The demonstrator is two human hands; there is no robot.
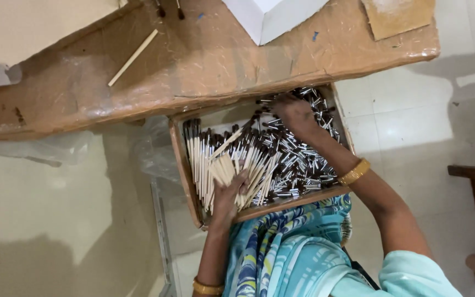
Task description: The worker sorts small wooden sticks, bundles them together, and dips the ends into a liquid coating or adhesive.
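Two hands work inside a shallow open wooden tray (185, 165) that sits under the front edge of a brown, plastic-wrapped worktable (204, 60). The tray holds a dense heap of small paintbrushes with pale wooden handles and silver metal ferrules (281, 159).

Left hand (227, 195), at 7 o'clock in the tray, is closed round a fanned bundle of pale brush handles (224, 168), the handle ends pointing toward 11 o'clock. Right hand (295, 115), at 1 o'clock in the tray, lies palm down on the loose heap with fingers buried among the ferrules; whether it grips any brush cannot be told. The hands are well apart. Each wrist carries a gold bangle (354, 172).

On the tabletop: one loose pale wooden stick (133, 58) at 10 o'clock, a white box corner (270, 16) at 12 o'clock, a brown cardboard piece (397, 16) at 1 o'clock. A clear plastic sheet (45, 148) hangs left of the tray.

Judgement on technique: brushes in the left half lie roughly parallel, those on the right are tangled. Gathering would go best by keeping all ferrules pointing one way, taking few at a time from the heap, and holding the bundle firmly near mid-handle so it does not splay.
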